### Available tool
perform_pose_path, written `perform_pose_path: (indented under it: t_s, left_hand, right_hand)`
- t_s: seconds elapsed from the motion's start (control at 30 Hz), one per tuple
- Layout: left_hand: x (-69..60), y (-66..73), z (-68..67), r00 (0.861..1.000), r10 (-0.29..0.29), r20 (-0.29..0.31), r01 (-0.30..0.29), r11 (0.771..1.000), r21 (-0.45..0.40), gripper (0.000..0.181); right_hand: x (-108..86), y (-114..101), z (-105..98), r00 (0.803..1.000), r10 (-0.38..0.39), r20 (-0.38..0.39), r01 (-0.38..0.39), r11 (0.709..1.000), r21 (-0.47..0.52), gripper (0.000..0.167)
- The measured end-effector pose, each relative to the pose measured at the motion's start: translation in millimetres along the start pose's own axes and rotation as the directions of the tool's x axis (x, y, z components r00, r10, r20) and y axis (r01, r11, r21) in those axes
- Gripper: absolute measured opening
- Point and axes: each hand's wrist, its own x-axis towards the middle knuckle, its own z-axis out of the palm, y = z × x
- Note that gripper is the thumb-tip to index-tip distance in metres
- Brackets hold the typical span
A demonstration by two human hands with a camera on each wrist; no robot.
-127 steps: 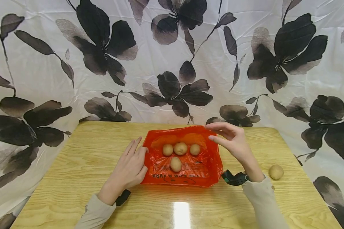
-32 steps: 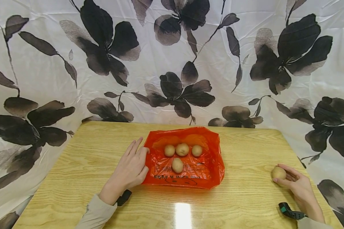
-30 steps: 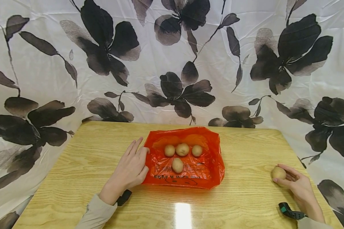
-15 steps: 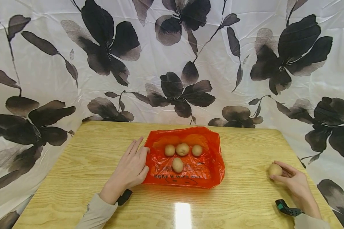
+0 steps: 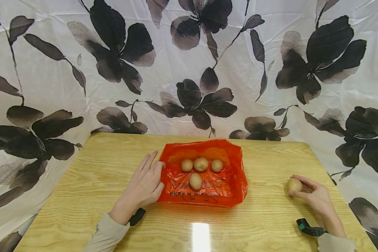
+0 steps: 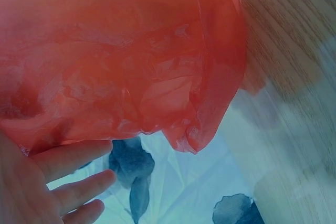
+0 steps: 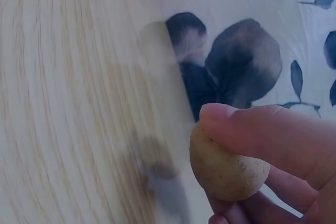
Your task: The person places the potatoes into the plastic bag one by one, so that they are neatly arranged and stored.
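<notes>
A red plastic bag (image 5: 204,200) lies spread on the wooden table with its mouth toward me. Inside are several potatoes: three in a row, among them the larger middle potato (image 5: 201,164), and another potato (image 5: 195,181) in front. My left hand (image 5: 143,183) holds the bag's left edge, its outer fingers extended; in the left wrist view the red film (image 6: 131,66) partly covers the hand. Out to the right, my right hand (image 5: 315,196) grips a potato (image 5: 294,185) between thumb and fingers. The right wrist view shows the thumb across this potato (image 7: 226,169).
The wooden table (image 5: 91,175) reaches back to a white cloth (image 5: 163,70) printed with dark flowers. A black wrist strap (image 5: 310,229) sits on the right wrist. Light glares off the table's front.
My right hand left the bag's right side, took hold of the potato at the table's right, and has since moved left with it. The left hand stays at the bag's edge.
</notes>
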Motion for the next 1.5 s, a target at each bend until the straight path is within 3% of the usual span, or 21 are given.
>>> perform_pose_path:
  t_s: [0.6,0.93,1.5]
  left_hand:
    - [0.2,-0.9,0.0,1.000,0.015,-0.008,-0.015,1.000,0.012,0.029]
    - [0.0,-0.1,0.8,1.000,0.014,-0.015,-0.014,1.000,0.010,0.028]
    - [-0.4,-0.2,0.5,1.000,0.013,-0.002,-0.013,1.000,0.015,0.030]
  right_hand:
    - [-5.2,-39,17,0.993,-0.099,0.070,0.099,0.995,0.004,0.069]
    - [-14.1,-60,27,0.975,-0.197,0.100,0.200,0.980,-0.016,0.067]
    - [-21.7,-89,39,0.958,-0.261,0.123,0.272,0.958,-0.088,0.063]
